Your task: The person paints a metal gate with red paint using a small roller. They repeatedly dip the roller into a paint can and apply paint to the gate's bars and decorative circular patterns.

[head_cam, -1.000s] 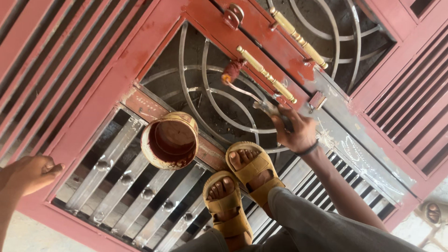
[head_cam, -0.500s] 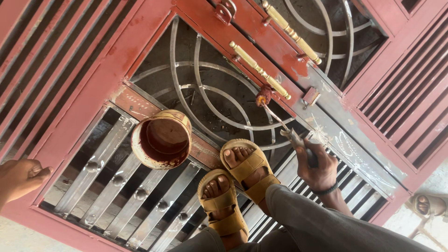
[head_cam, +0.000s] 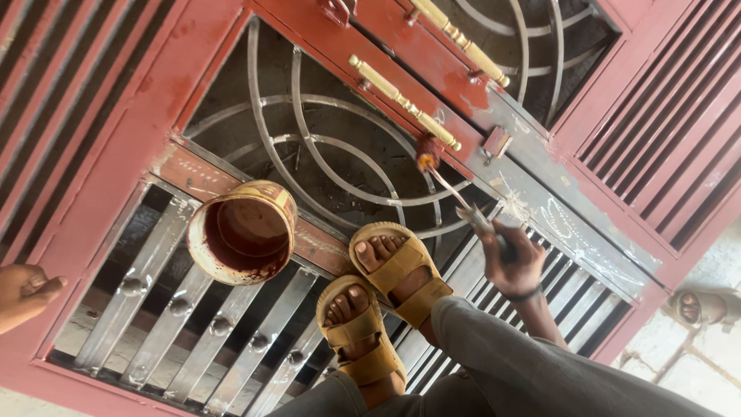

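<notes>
Since the earlier frame, little has been shifted: the right hand (head_cam: 515,262) is kept clenched on the paint roller (head_cam: 455,193), whose red-soaked head is pressed to the metal gate (head_cam: 154,147) at one o'clock from the paint tin (head_cam: 241,232). At nine o'clock, the left hand (head_cam: 27,292) is curled loosely, empty.

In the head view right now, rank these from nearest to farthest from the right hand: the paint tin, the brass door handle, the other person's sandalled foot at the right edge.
From the right hand:
1. Brass door handle, up-left on the gate.
2. Other person's sandalled foot, right edge.
3. Paint tin, far left on the bars.
</notes>
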